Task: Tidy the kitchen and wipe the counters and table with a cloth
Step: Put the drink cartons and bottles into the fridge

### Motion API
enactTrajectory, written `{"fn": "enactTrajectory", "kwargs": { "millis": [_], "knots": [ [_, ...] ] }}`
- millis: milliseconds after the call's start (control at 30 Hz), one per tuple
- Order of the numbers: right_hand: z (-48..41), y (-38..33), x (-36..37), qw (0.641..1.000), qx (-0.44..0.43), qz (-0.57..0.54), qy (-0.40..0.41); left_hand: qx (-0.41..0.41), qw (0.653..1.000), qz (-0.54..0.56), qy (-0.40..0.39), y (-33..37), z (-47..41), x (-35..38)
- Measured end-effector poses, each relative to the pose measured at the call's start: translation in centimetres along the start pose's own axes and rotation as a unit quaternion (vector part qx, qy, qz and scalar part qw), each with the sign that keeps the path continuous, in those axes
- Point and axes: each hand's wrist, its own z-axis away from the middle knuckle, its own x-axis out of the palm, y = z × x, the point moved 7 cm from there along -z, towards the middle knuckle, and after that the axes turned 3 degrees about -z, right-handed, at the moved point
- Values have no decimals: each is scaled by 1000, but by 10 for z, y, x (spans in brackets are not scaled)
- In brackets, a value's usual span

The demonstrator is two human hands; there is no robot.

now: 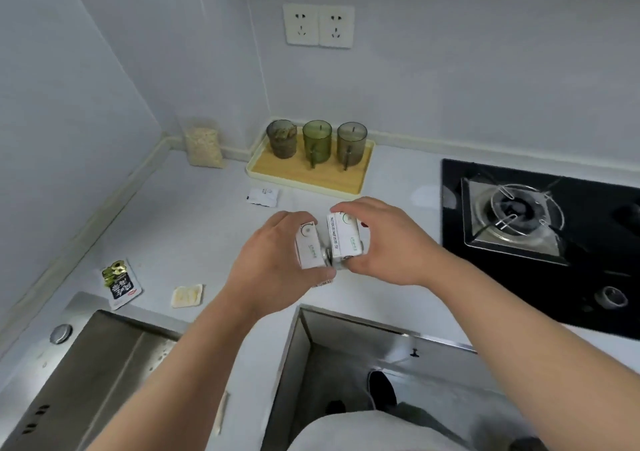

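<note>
Head view shows, nearest to me, one steel sink at the lower left. Above the pale counter I hold two small white cartons side by side, close together. My left hand is wrapped around the left carton, fingers and thumb pressing its sides. My right hand clamps the right carton from above, thumb in front. I cannot tell if the cartons touch the counter.

On the counter lie three small packets: one dark sachet near the sink, one pale square packet beside it, and one white sachet further back. To the right is one black gas hob. At the back, one tray carries three green cups. One bag of grains leans on the wall, and two sockets are above.
</note>
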Motion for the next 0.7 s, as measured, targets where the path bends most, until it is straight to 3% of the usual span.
{"fn": "enactTrajectory", "kwargs": {
  "millis": [300, 700],
  "knots": [
    [119, 57, -38, 977, 154, -78, 123, 201, 973, 38, -104, 118, -12, 51],
    [357, 101, -92, 893, 326, -72, 301, 428, 857, 81, -275, 322, 58, 157]
  ]
}}
